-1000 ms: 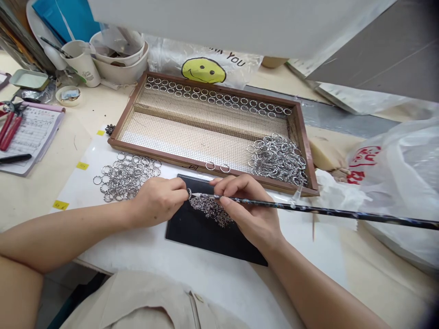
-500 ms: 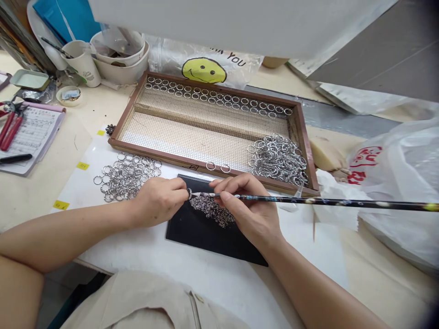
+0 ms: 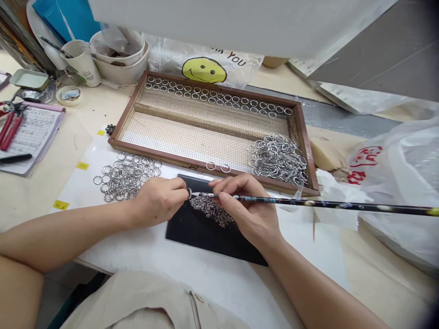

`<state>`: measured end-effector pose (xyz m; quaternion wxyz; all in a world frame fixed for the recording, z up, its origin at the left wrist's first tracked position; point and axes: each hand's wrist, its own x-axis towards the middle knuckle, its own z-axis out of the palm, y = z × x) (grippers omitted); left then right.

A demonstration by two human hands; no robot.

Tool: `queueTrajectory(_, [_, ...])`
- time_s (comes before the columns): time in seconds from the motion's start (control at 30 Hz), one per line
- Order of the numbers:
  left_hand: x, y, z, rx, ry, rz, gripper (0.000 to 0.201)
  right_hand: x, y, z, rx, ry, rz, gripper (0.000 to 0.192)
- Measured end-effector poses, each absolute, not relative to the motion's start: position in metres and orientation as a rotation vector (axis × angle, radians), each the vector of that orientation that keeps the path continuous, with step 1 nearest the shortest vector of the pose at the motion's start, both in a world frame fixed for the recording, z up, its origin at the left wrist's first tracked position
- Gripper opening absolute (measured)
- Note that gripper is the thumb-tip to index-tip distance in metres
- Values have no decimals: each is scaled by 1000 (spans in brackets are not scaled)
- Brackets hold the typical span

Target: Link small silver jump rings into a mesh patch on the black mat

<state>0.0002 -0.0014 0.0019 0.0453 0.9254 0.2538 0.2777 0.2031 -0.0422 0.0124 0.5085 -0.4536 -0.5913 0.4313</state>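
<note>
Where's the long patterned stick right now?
In the head view, the patterned stick is in the right hand, reaching the picture's right edge, its pale tip beside a ring in the left hand.

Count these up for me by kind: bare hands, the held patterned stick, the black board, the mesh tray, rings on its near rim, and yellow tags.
Left hand and right hand: 2
Patterned stick: 1
Black board: 1
Mesh tray: 1
Rings on near rim: 2
Yellow tags: 3
Total: 10
</note>
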Motion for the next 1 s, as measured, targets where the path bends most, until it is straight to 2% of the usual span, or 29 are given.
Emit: queueTrajectory(1.0, [0, -1, 2, 2849, 788, 848, 23, 203, -42, 10, -1127, -1364, 1052, 13])
